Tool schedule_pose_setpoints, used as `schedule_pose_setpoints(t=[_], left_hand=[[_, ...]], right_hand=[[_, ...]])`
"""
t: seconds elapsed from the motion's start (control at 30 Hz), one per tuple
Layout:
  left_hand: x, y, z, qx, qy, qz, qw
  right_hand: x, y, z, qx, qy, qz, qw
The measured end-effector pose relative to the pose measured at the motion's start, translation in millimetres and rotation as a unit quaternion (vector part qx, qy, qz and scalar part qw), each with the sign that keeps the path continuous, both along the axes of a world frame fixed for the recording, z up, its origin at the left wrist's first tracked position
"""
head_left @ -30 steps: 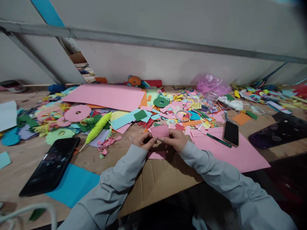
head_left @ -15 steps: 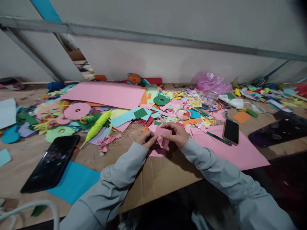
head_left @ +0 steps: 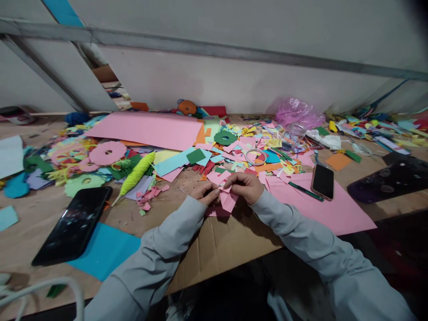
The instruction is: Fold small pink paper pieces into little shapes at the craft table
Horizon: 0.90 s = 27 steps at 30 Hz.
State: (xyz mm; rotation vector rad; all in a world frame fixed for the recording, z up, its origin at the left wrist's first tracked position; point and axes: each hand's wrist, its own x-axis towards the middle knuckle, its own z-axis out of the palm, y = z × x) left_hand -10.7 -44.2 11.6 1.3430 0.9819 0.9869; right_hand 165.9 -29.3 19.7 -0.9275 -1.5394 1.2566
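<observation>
Between my two hands is a small folded piece of pink paper (head_left: 228, 201), held over the front of the table. My left hand (head_left: 204, 193) is closed, pinching its left side with thumb and fingers. On its upper right, my right hand (head_left: 246, 187) is closed too, the fingers bent over the top edge. The lower part of the paper hangs down with creases showing. Beneath it a flat pink piece lies on a brown cardboard sheet (head_left: 214, 254), partly hidden by the hands.
Colourful paper scraps (head_left: 244, 151) spread behind my hands. A black phone (head_left: 73, 225) lies left on blue paper (head_left: 107, 249); a smaller phone (head_left: 323, 182) and a pen (head_left: 306, 191) rest on a large pink sheet (head_left: 344, 214). Lime yarn (head_left: 137, 174) is wound on a stick.
The pink paper has tipped and its upper part is folded down between my fingers, so it looks narrower from above. My right fingers have curled further over it.
</observation>
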Motion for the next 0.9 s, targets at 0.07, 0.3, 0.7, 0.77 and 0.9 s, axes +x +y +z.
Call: schedule_pose_setpoints(t=[0.07, 0.3, 0.7, 0.77, 0.9], left_hand=[[0.2, 0.1, 0.3, -0.006, 0.001, 0.004, 1.0], [0.1, 0.3, -3.1, -0.014, -0.012, -0.002, 1.0], [-6.8, 7.0, -7.4, 0.055, 0.07, -0.054, 0.995], [-5.7, 5.6, -6.6, 0.056, 0.082, -0.038, 0.994], [-6.0, 8.2, -8.3, 0.074, 0.085, -0.042, 0.993]], right_hand=[[0.1, -0.3, 0.5, 0.006, -0.01, -0.002, 1.0], [-0.3, -4.6, 5.5, 0.066, -0.066, -0.023, 0.995], [1.6, -5.7, 6.7, 0.128, -0.096, -0.012, 0.987], [1.3, -6.2, 6.9, 0.136, -0.101, -0.004, 0.986], [0.8, -7.2, 6.4, 0.134, -0.109, 0.002, 0.985]])
